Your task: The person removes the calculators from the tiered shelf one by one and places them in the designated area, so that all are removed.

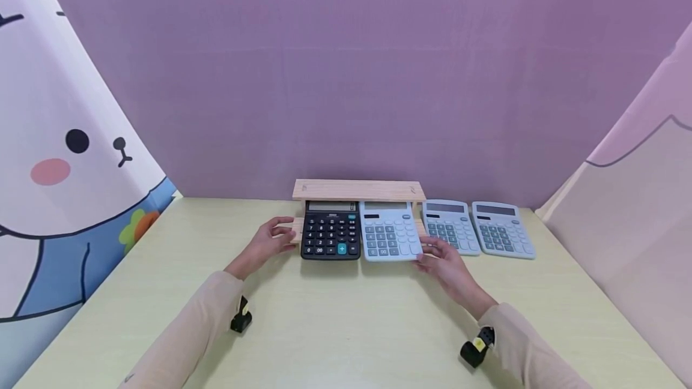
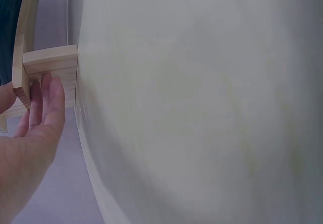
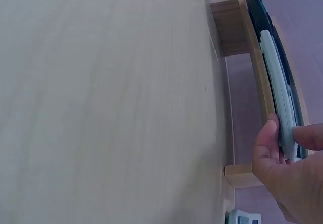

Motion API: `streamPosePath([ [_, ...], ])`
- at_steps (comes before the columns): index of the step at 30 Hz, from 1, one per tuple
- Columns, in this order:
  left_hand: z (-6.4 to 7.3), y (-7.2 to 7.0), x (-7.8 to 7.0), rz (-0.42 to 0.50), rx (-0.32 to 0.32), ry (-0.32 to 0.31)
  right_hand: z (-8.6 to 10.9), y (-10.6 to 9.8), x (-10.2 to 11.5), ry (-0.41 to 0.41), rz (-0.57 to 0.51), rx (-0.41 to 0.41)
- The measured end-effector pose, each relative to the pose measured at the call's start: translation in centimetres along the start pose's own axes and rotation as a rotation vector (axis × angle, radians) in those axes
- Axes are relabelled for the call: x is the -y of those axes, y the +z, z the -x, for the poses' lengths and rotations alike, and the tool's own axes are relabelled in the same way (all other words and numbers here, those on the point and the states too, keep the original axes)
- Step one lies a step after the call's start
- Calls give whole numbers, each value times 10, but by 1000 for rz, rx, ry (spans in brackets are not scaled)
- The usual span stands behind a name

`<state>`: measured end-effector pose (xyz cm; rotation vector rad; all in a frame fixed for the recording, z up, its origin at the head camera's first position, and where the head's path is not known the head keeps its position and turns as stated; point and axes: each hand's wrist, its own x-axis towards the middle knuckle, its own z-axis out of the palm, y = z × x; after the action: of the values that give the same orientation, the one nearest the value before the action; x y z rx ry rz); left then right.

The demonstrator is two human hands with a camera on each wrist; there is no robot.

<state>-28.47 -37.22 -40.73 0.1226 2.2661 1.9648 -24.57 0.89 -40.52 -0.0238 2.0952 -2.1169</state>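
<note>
A small wooden rack [image 1: 359, 189] stands at the back of the table, with a black calculator [image 1: 322, 234] and a light blue calculator [image 1: 401, 234] leaning side by side in it. My left hand [image 1: 268, 239] grips the rack's left end; in the left wrist view its fingers [image 2: 54, 95] reach behind the front slat [image 2: 21, 75]. At the other end, my right hand [image 1: 444, 264] pinches the lower right corner of the light blue calculator. The right wrist view shows this calculator [image 3: 278, 88] edge-on, between thumb and fingers, in front of the black one.
Two more light blue calculators, one [image 1: 453, 226] close to the rack and another [image 1: 503, 230] farther right, rest by the back wall [image 1: 346, 89]. The pale table [image 1: 346, 329] spreads out in front. A cartoon-print cloth [image 1: 65, 209] hangs on the left.
</note>
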Motion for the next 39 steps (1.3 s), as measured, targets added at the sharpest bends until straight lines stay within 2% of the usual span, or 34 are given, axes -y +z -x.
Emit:
streamPosePath([
  [21, -3, -2, 3, 9, 1, -15, 0, 6, 2, 42, -105, -21],
  [39, -3, -2, 6, 6, 8, -4, 10, 7, 2, 46, -114, -31],
])
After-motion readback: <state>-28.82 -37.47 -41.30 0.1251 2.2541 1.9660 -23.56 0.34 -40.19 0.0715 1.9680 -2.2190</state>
